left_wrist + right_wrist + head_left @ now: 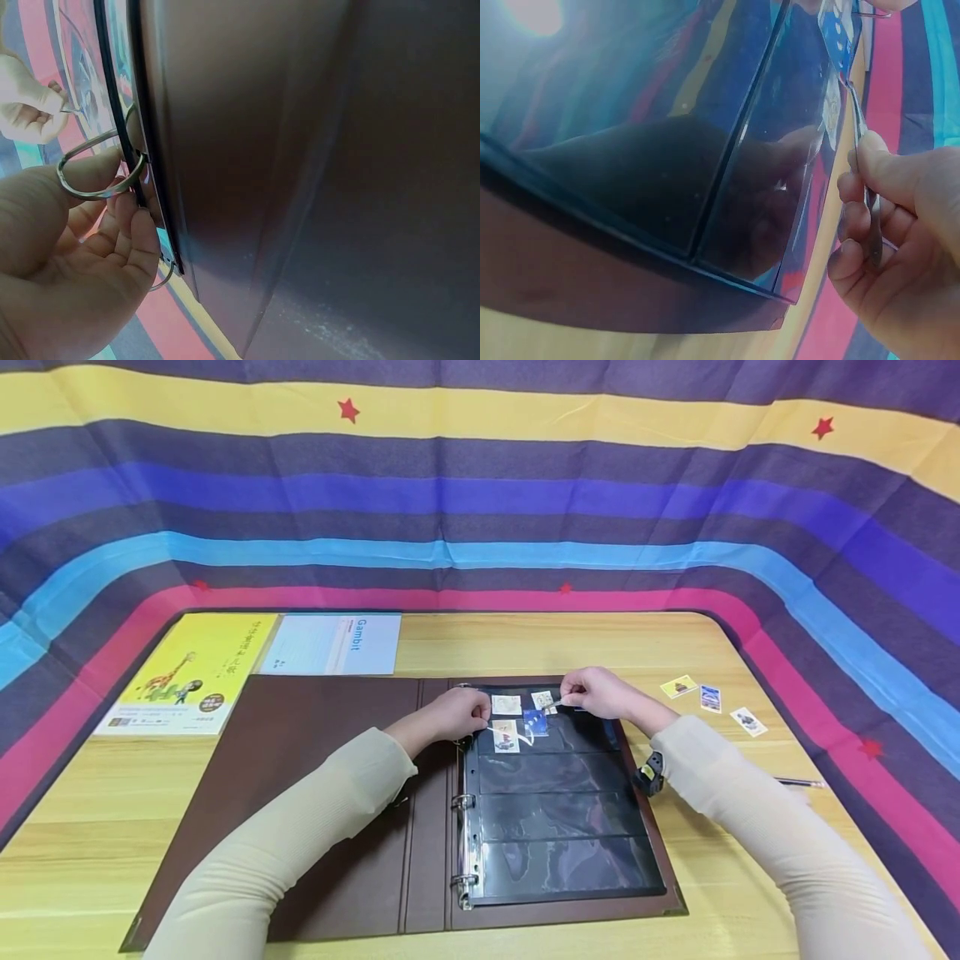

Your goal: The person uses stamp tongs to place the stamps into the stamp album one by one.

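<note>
A brown ring binder point(337, 760) lies open with a black stamp album page point(562, 814) of clear pockets. My right hand point(596, 693) holds metal tweezers point(864, 157) between thumb and fingers. Their tips meet the corner of a blue stamp point(535, 722), which lies over the top row of the page. At the ring side, my left hand point(461, 714) pinches the page's edge beside a metal ring point(101, 196); its exact hold is partly hidden. Near it are a pale stamp point(506, 704) and a stamp with a figure point(506, 739). Another light stamp point(543, 699) sits beneath the tweezers.
Right of the binder lie a yellow stamp point(678, 686), a blue-and-white stamp point(710, 698) and a white stamp point(748, 722). A pencil point(798, 782) is near the right arm. A yellow book point(198, 664) and a pale blue Gambit pad point(330, 643) lie at the back left.
</note>
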`<state>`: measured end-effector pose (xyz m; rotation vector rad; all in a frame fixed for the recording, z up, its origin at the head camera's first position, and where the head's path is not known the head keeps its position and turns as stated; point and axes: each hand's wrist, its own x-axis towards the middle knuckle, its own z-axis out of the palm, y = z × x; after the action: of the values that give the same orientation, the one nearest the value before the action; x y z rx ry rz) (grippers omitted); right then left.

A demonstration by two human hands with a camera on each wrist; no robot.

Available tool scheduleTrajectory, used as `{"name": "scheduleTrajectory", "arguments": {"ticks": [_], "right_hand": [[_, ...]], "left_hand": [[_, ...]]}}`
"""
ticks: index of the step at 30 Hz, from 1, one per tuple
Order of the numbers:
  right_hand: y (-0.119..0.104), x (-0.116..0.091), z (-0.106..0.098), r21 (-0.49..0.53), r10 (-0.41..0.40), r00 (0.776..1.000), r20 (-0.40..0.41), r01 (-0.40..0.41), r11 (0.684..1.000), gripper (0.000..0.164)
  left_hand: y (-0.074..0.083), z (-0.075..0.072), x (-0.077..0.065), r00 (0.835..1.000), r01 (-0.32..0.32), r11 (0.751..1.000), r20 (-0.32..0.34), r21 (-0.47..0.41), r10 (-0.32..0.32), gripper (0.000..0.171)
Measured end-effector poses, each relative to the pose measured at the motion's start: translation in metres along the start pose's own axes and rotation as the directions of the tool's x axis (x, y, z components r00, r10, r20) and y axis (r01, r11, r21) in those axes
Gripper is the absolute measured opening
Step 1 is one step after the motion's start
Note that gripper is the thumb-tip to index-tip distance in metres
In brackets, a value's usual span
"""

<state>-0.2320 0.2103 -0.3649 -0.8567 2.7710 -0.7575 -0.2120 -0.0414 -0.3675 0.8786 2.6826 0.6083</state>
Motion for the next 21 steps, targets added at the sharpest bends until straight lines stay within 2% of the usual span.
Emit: {"name": "scheduleTrajectory", "arguments": {"ticks": [8,11,13,18,19,21], "right_hand": [[-0.0018,-0.0012,-0.0005,-0.049,-0.052,0.994,0.099,0.057,0.997,0.015],[-0.0025,-0.0015,-0.0012,-0.054,-0.063,0.992,0.111,0.069,0.996,0.016],[-0.0031,-0.0013,-0.0013,-0.049,-0.070,0.990,0.119,0.076,0.996,0.016],[-0.0056,-0.0003,-0.0006,-0.040,-0.090,0.987,0.137,0.097,0.995,0.017],[-0.0060,-0.0001,-0.0004,-0.039,-0.092,0.986,0.138,0.098,0.994,0.018],[-0.0059,0.0000,-0.0001,-0.036,-0.088,0.987,0.138,0.093,0.995,0.018]], "left_hand": [[-0.0006,0.0002,0.0023,1.000,-0.002,1.000,0.013,-0.004,0.002,0.010],[-0.0026,0.0009,0.0042,1.000,0.006,1.000,0.024,-0.020,-0.005,0.011],[-0.0053,0.0022,0.0054,1.000,-0.017,1.000,0.016,-0.024,0.018,0.012],[-0.0030,0.0004,0.0041,1.000,-0.005,1.000,0.019,-0.010,0.005,0.012],[-0.0002,-0.0009,0.0032,0.999,0.023,1.000,0.030,-0.001,-0.023,0.010],[0.0007,-0.0011,0.0025,0.999,0.026,1.000,0.026,0.009,-0.026,0.010]]}}
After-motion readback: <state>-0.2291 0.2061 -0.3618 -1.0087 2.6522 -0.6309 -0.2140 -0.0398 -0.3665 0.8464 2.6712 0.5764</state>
